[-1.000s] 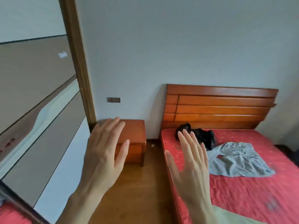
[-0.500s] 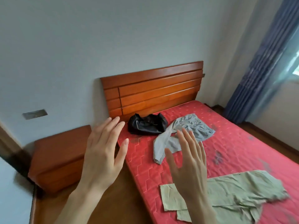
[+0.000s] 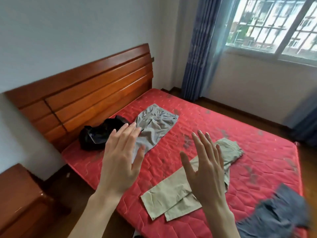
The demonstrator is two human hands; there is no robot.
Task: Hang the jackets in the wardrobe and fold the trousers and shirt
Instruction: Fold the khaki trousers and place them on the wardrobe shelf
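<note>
Khaki trousers [image 3: 192, 179] lay flat on the red mattress [image 3: 257, 152] just beneath the right hand [image 3: 205, 167], long axis running from near-left to far-right, while the left hand [image 3: 120, 160] hovered apart, both spread wide and gripping nothing.

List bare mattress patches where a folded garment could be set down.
Biggest bare stretch: the far side of the red mattress, between the grey garment, the khaki trousers and the window-side edge. A smaller strip lies between the trousers and the near-left edge. Crowded: by the headboard, where the black garment meets the grey one.
</note>
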